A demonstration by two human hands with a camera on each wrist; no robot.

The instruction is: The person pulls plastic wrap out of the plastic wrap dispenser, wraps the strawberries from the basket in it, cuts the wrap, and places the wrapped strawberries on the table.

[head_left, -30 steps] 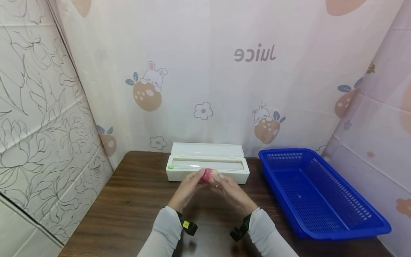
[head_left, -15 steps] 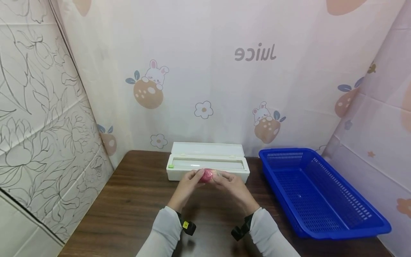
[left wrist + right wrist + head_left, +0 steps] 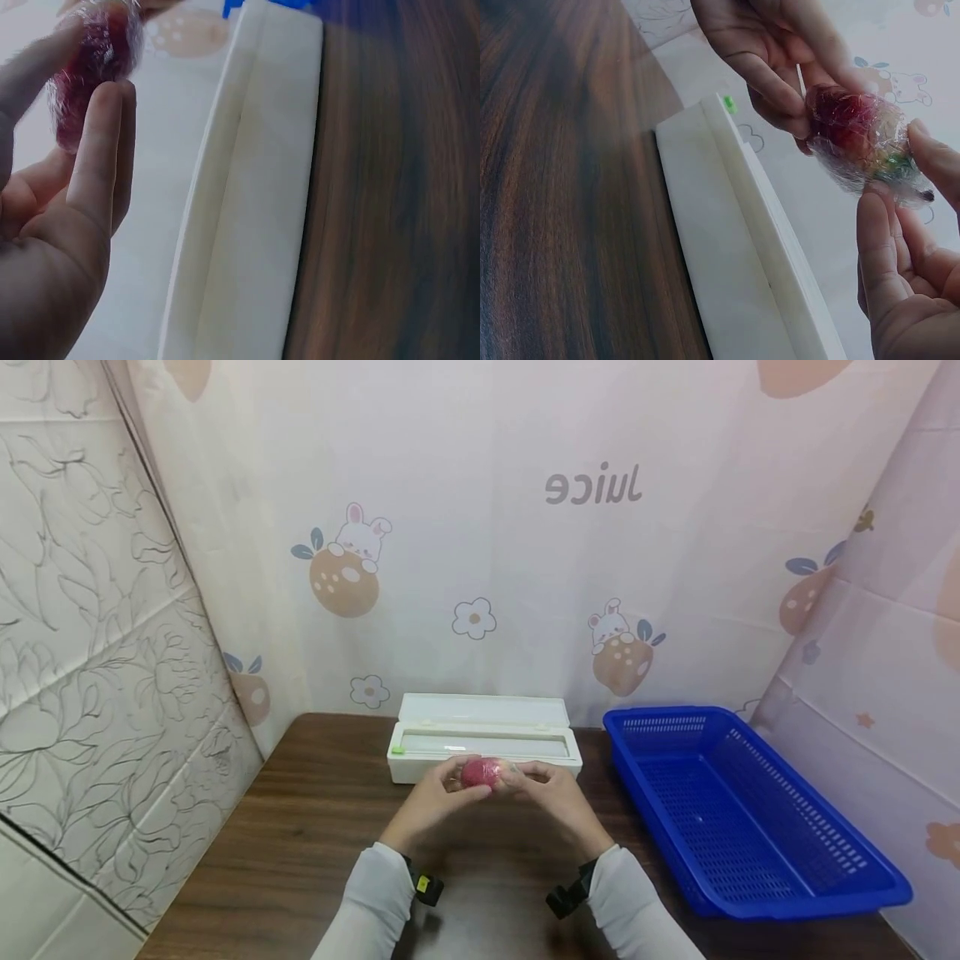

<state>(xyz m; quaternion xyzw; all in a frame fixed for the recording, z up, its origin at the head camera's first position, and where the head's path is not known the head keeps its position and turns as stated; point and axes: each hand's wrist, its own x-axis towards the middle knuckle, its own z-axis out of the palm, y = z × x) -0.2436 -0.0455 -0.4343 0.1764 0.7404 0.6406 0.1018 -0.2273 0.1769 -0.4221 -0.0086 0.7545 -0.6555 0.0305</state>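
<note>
A small red fruit [image 3: 480,772], wrapped in clear cling film, is held up between both hands in front of the white box. My left hand [image 3: 431,799] grips its red end, thumb on the near side and fingers behind. At the other end, my right hand [image 3: 558,795] pinches the film between thumb and fingers. In the right wrist view, the wrapped fruit [image 3: 847,131] turns yellowish and green toward a dark stem tip near the right fingers [image 3: 876,236]. Shiny wrinkled film covers the red fruit [image 3: 94,67] in the left wrist view.
A long white box [image 3: 408,770] with a raised lid [image 3: 483,708] and a green slider [image 3: 397,750] stands at the back of the dark wooden table [image 3: 300,843]. To the right is a blue perforated basket [image 3: 663,852]. Patterned curtains surround the table.
My left thumb has dropped from the fruit's top to its near lower side, and more red skin shows. The left hand and forearm have shifted slightly left; the right hand keeps its pinch.
</note>
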